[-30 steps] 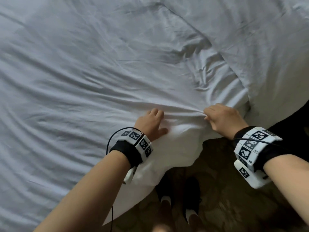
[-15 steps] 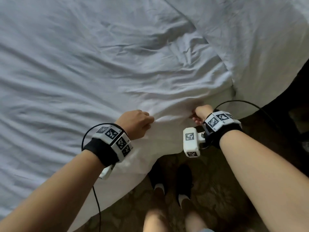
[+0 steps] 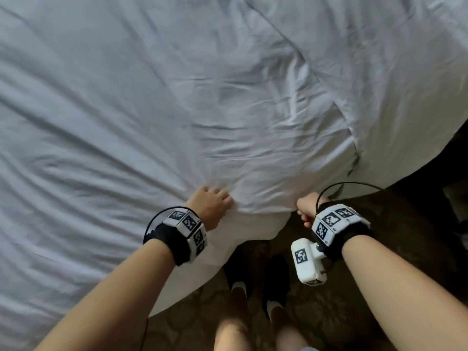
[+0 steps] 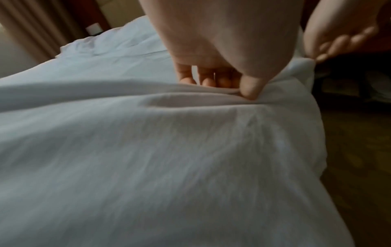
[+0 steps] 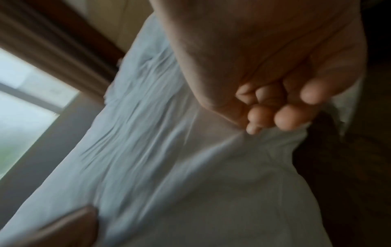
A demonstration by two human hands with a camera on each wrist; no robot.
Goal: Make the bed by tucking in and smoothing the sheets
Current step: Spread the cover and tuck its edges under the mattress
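Note:
A wrinkled white sheet (image 3: 177, 110) covers the bed and hangs over its near corner. My left hand (image 3: 211, 205) sits at the bed's edge, pinching a fold of the sheet (image 4: 190, 133) between thumb and fingers (image 4: 249, 86). My right hand (image 3: 307, 209) grips the sheet's corner a little to the right, fingers curled into a fist on the bunched cloth (image 5: 264, 142). A stretch of sheet is pulled taut between the two hands. A second white layer (image 3: 392, 84) overlaps at the upper right.
Dark patterned carpet (image 3: 379, 312) lies below the bed corner, with my feet in dark shoes (image 3: 253, 279) close to the hanging sheet. A window and brown curtain (image 5: 52, 58) stand beyond the far side of the bed.
Both hands have drawn the sheet's corner toward me and down over the bed's edge. The right hand turned from resting on top to a fist at the corner, and the wrinkles flattened somewhat.

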